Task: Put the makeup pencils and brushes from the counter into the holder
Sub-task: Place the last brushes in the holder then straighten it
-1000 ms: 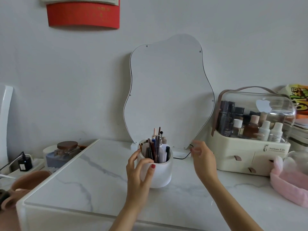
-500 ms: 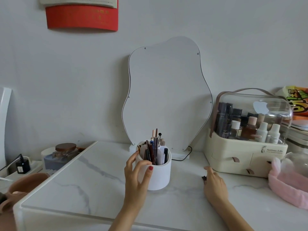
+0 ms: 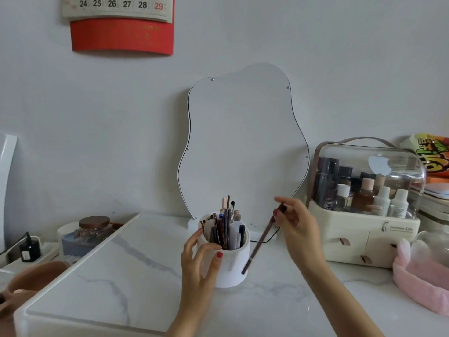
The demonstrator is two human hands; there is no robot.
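Pencil (image 3: 261, 239) hangs pinched by its top in the right hand (image 3: 295, 221), ready to drop into the holder (image 3: 229, 261) the left hand (image 3: 200, 259) clasps steady.

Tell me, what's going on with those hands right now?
Left hand gripping the white holder. Right hand holding a brown pencil, tilted beside the holder, not yet in. Nothing blocking the holder's opening.

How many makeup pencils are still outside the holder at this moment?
1: a brown pencil held in the right hand, beside the white holder. The counter shows none.
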